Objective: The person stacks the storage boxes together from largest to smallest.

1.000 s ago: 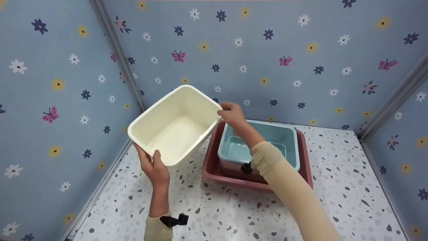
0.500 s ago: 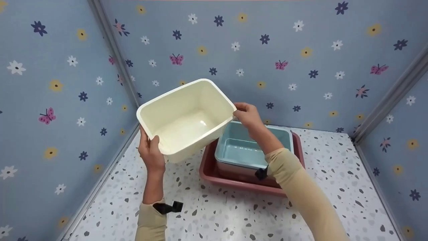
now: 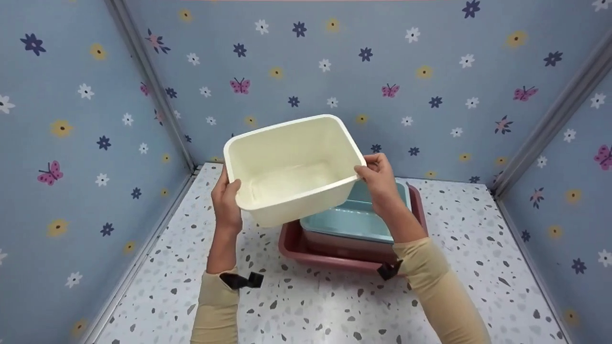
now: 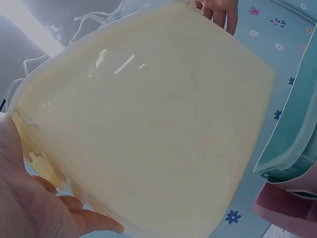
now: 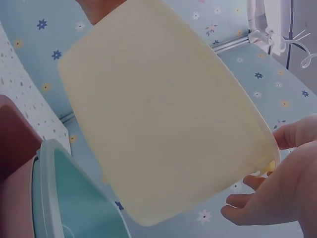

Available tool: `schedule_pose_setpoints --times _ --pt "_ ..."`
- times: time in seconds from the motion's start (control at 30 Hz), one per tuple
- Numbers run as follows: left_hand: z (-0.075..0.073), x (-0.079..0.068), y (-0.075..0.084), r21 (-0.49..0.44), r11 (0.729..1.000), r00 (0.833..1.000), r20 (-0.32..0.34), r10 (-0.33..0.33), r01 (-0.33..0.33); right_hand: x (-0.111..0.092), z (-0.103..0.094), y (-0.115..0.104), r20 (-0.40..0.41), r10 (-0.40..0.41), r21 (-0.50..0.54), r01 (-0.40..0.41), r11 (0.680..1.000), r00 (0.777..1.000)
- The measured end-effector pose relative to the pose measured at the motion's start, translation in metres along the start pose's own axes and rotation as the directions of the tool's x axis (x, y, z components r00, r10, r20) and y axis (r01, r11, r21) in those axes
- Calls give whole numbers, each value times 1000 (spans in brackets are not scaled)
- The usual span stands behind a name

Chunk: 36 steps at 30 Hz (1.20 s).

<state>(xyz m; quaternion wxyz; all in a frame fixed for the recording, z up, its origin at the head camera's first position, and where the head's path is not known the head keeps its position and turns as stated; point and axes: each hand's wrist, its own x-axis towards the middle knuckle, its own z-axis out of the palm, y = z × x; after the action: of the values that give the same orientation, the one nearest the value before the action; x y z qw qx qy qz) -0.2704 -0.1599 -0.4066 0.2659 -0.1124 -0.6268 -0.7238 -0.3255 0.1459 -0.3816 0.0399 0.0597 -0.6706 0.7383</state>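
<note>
A cream plastic storage bin [image 3: 291, 203] hangs in the air, tilted, its open top facing the head camera. My left hand [image 3: 226, 203] grips its left end, thumb over the rim. At the opposite end my right hand [image 3: 381, 184] pinches the rim near the corner. Both wrist views show the outside of the cream bin [image 4: 158, 119], held up by the two hands. Below and to the right, a light blue bin [image 3: 334, 223] sits nested in a pink bin [image 3: 342, 244], inside a larger dark red bin [image 3: 315, 260]. The cream bin partly hides this stack.
The stack stands on a white speckled tabletop [image 3: 306, 310]. Blue flower-patterned panels [image 3: 311, 62] enclose it at the back and both sides, with grey metal posts [image 3: 153, 81] at the corners. White cables [image 4: 94, 20] show beyond the panels in the left wrist view.
Both hands have carried the cream bin to the right, closer over the stack, and turned it more level. It covers more of the light blue bin. The grips stay the same.
</note>
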Motion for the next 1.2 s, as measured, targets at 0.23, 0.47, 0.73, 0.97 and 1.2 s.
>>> schedule_pose_setpoints --times 0.23,0.47,0.73,0.97,1.2 --pt "10 12 -17 -82 995 984 170 -46 61 -28 -21 1 -36 -48 65 50 997 998" --pt "29 18 -18 -88 994 956 290 -35 64 -46 -44 2 -45 -80 18 80 997 996" --pt "50 24 -22 -92 989 918 391 -71 116 -57 -68 4 -39 -35 -63 32 997 999" --pt "61 33 -47 -102 981 893 436 -107 168 -62 -79 2 -83 -23 -85 15 996 996" --pt "72 43 -63 -80 958 829 525 -193 274 -66 -88 3 -104 -60 -104 49 993 993"
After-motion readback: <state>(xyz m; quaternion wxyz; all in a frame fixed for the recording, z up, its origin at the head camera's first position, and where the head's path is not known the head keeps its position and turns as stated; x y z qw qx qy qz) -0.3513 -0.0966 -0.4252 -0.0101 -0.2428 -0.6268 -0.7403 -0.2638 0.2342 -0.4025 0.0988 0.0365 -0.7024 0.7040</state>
